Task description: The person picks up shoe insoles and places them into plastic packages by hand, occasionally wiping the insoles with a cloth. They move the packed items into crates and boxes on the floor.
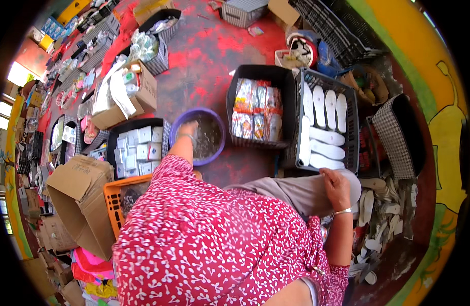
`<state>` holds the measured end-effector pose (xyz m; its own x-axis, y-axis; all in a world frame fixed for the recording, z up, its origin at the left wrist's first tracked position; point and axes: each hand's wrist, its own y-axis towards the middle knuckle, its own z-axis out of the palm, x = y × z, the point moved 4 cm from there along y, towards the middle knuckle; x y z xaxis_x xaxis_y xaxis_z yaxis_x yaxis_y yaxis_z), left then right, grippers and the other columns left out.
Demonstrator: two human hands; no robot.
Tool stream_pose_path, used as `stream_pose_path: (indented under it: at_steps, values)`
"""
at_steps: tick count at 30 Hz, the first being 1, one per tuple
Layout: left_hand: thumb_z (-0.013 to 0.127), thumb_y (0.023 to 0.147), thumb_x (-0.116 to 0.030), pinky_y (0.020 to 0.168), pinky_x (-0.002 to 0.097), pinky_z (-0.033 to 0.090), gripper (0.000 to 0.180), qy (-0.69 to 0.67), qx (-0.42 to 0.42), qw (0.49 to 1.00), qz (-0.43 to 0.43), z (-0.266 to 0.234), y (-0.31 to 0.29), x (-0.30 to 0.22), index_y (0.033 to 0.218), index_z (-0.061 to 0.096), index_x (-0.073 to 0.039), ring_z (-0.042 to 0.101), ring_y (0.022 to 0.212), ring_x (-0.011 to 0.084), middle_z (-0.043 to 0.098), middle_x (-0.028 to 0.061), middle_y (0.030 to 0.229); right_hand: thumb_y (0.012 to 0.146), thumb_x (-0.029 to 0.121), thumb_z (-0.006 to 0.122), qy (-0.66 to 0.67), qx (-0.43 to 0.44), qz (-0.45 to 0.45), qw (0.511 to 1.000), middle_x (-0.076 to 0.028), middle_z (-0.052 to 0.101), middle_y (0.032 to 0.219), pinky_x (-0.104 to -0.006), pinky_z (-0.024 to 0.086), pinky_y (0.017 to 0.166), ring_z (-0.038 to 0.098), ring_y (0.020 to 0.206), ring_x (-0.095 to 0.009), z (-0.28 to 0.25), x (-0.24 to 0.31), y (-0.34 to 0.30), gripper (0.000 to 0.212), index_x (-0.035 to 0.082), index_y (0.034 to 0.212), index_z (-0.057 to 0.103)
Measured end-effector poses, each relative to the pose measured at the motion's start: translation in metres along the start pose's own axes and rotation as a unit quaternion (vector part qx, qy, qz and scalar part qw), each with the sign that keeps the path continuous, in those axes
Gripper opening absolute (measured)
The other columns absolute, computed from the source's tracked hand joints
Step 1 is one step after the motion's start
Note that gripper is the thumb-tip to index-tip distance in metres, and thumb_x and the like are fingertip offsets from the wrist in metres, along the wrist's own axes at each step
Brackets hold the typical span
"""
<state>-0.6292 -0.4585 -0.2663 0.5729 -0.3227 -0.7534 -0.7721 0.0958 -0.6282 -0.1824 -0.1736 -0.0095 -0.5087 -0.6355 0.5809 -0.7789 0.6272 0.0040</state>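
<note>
head view: left hand (188,128) reaches into purple basin (180,125) on red floor, fingers curled together, grip on anything cannot tell. right hand (336,184) rests on knee, fingers loosely spread over white shoe insole (353,184). dark crate of white insoles (324,115) just beyond knee. black bin of packets (258,109) beside it. orange crate (111,196) and open cardboard box (79,196) at person's left.

Crates crowd a red-painted floor (214,51) — a black crate of packaged goods (258,109), an orange crate (112,196), an open cardboard box (79,196) — beside a yellow-and-green wall (439,102).
</note>
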Motion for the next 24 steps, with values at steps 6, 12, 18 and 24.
stream_pose_path:
  at_steps: [6, 12, 18, 24]
  values:
    - [0.061, 0.082, -0.027, 0.071, 0.0555, 0.044, 0.024, -0.301, 0.184, 0.925, -0.141, 0.016, 0.034, 0.05, 0.1, 0.057, -0.012, 0.058, 0.089, 0.0257, 0.061, 0.0061, 0.095, 0.081, 0.012, 0.057, -0.006, -0.014, -0.017, 1.0, -0.012, 0.065, 0.084, -0.0348, 0.049, 0.068, 0.062, 0.078, -0.029, 0.001, -0.003, -0.001, 0.015, 0.007, 0.093, 0.066]
    - [0.07, 0.075, -0.02, 0.087, 0.0613, 0.038, 0.027, -0.377, 0.127, 0.913, -0.093, 0.011, -0.02, 0.003, 0.099, 0.06, -0.018, 0.054, 0.098, 0.0223, 0.061, 0.0016, 0.098, 0.081, 0.011, 0.058, -0.012, -0.018, 0.005, 1.0, -0.013, 0.065, 0.083, -0.0347, 0.049, 0.068, 0.063, 0.078, -0.029, 0.002, -0.003, -0.004, 0.014, 0.007, 0.092, 0.067]
    - [0.056, 0.078, 0.001, 0.075, 0.0469, 0.052, 0.022, -0.583, 0.12, 0.803, -0.035, 0.017, -0.016, -0.004, 0.097, 0.057, -0.01, 0.054, 0.092, 0.028, 0.055, 0.0107, 0.088, 0.081, 0.011, 0.058, 0.002, -0.026, -0.004, 1.0, -0.012, 0.065, 0.083, -0.0341, 0.049, 0.068, 0.063, 0.078, -0.028, 0.006, -0.007, -0.003, 0.013, 0.007, 0.091, 0.066]
    - [0.056, 0.078, 0.008, 0.049, 0.0243, 0.047, 0.039, -0.591, 0.195, 0.782, 0.007, 0.027, -0.023, -0.033, 0.112, 0.049, -0.01, 0.055, 0.075, 0.0245, 0.05, 0.0141, 0.093, 0.081, 0.009, 0.058, 0.006, -0.023, -0.005, 1.0, -0.012, 0.065, 0.083, -0.0328, 0.049, 0.067, 0.063, 0.077, -0.028, 0.003, -0.003, -0.006, 0.013, 0.006, 0.092, 0.066]
